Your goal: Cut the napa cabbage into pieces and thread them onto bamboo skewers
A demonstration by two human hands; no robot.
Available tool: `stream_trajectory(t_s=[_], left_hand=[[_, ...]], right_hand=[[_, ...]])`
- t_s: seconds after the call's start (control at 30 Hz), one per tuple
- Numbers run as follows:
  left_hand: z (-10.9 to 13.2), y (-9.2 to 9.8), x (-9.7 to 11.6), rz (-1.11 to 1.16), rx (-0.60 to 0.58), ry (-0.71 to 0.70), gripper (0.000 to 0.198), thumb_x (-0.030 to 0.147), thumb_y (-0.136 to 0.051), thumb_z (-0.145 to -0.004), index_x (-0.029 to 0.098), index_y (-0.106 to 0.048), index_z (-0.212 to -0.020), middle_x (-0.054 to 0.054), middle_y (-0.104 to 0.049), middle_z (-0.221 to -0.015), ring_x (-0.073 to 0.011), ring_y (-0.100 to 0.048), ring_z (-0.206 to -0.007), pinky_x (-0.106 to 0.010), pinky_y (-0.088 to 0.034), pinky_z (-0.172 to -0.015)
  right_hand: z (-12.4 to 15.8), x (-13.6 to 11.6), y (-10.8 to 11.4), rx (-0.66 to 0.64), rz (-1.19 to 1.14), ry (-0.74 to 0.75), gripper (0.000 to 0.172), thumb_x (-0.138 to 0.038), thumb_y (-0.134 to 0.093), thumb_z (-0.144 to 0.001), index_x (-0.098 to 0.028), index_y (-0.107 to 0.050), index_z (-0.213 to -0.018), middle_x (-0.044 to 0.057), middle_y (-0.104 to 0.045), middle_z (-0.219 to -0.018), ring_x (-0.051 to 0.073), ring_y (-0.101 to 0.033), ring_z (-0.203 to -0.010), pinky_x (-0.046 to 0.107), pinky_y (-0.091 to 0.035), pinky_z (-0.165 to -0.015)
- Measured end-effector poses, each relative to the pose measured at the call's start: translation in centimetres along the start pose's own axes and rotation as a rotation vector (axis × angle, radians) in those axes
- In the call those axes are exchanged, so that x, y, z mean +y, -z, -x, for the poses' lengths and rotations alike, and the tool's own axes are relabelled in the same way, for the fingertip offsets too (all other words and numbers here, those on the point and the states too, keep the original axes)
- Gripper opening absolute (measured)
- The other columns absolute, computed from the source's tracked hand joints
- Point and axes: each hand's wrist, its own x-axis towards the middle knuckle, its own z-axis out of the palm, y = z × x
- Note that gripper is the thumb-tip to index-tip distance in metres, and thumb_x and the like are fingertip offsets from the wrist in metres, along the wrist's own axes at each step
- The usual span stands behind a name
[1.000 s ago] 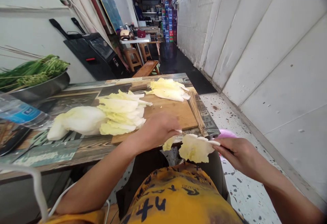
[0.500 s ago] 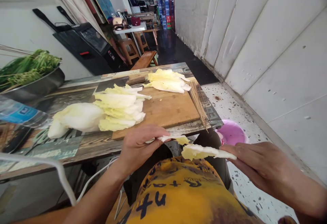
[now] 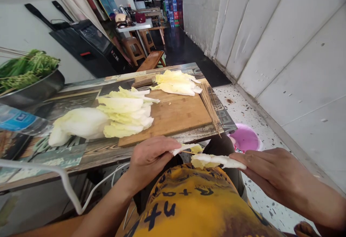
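My left hand [image 3: 152, 157] pinches a pale cabbage leaf piece [image 3: 186, 148] between thumb and fingers. A thin wooden skewer [image 3: 187, 152] runs from that piece toward a second cabbage piece [image 3: 208, 160], which my right hand [image 3: 267, 168] grips at its white end. Both hands are closed, held over my lap in front of the table edge. On the wooden cutting board [image 3: 175, 114] lie two piles of cut cabbage leaves: a left pile [image 3: 127, 112] and a far pile [image 3: 175, 82]. Bare skewers [image 3: 211, 109] rest in a bundle along the board's right side.
A whole cabbage [image 3: 81, 123] lies left of the board, near a knife [image 3: 142, 83] at the board's far edge. Further left are a water bottle [image 3: 20, 119] and a metal bowl [image 3: 35, 87] of skewered greens. A pink basin [image 3: 245, 137] stands on the floor.
The left-hand cabbage piece has tilted, and more of the skewer shows between the two pieces. My right hand has shifted slightly left. The view has moved a little.
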Motion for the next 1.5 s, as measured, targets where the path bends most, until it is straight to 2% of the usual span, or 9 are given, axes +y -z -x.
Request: stream_trajectory(t_s=[0.17,0.33,0.5,0.7,1.1,1.5], left_hand=[[0.06,-0.02,-0.05,0.019,-0.015,0.003,0.018,0.013,-0.059,-0.081,0.023,-0.073,-0.086,-0.002,-0.075,-0.081,-0.0144,-0.07,-0.076,-0.022,-0.056,-0.072],[0.07,-0.11,-0.02,0.023,-0.011,-0.033,0.021,0.008,-0.06,-0.08,0.023,-0.072,-0.088,-0.001,-0.075,-0.082,-0.013,-0.07,-0.077,-0.02,-0.055,-0.074],[0.06,-0.24,-0.02,0.026,-0.02,-0.013,0.018,0.008,-0.063,-0.078,0.022,-0.071,-0.088,-0.001,-0.075,-0.083,-0.0129,-0.07,-0.078,-0.02,-0.054,-0.074],[0.0,-0.41,-0.04,0.035,-0.02,-0.024,0.017,0.009,-0.062,-0.079,0.021,-0.071,-0.086,-0.001,-0.075,-0.082,-0.0137,-0.07,-0.078,-0.021,-0.055,-0.074],[-0.04,-0.42,0.0,0.006,0.007,-0.078,0.017,0.007,-0.061,-0.079,0.019,-0.071,-0.087,-0.001,-0.075,-0.082,-0.013,-0.07,-0.077,-0.02,-0.056,-0.074],[-0.04,-0.31,-0.14,0.002,0.009,-0.104,0.017,0.008,-0.062,-0.079,0.019,-0.071,-0.087,-0.001,-0.075,-0.082,-0.0135,-0.07,-0.077,-0.02,-0.056,-0.074]], right_hand=[[0.03,-0.14,0.12,-0.064,-0.004,0.002,0.022,-0.025,-0.039,-0.097,-0.022,-0.058,-0.108,0.0,-0.061,-0.068,0.012,-0.054,-0.055,0.027,-0.034,-0.051],[0.18,-0.1,0.05,-0.038,-0.006,0.002,0.023,-0.025,-0.038,-0.097,-0.022,-0.058,-0.107,0.0,-0.061,-0.069,0.012,-0.053,-0.055,0.026,-0.033,-0.05],[0.42,-0.05,0.17,-0.046,-0.015,-0.019,0.025,-0.028,-0.036,-0.098,-0.023,-0.058,-0.108,0.002,-0.064,-0.072,0.014,-0.056,-0.059,0.026,-0.036,-0.052],[0.37,-0.02,0.42,-0.071,-0.019,-0.009,0.023,-0.027,-0.036,-0.098,-0.023,-0.058,-0.105,0.003,-0.066,-0.077,0.013,-0.057,-0.06,0.026,-0.036,-0.053],[0.15,0.09,0.91,-0.109,-0.046,0.022,0.018,-0.022,-0.043,-0.096,-0.021,-0.058,-0.104,0.0,-0.064,-0.073,0.012,-0.056,-0.058,0.025,-0.035,-0.052],[0.26,0.1,0.75,-0.154,-0.04,0.019,0.016,-0.02,-0.043,-0.096,-0.021,-0.058,-0.101,0.002,-0.066,-0.081,0.013,-0.06,-0.066,0.025,-0.037,-0.056]])
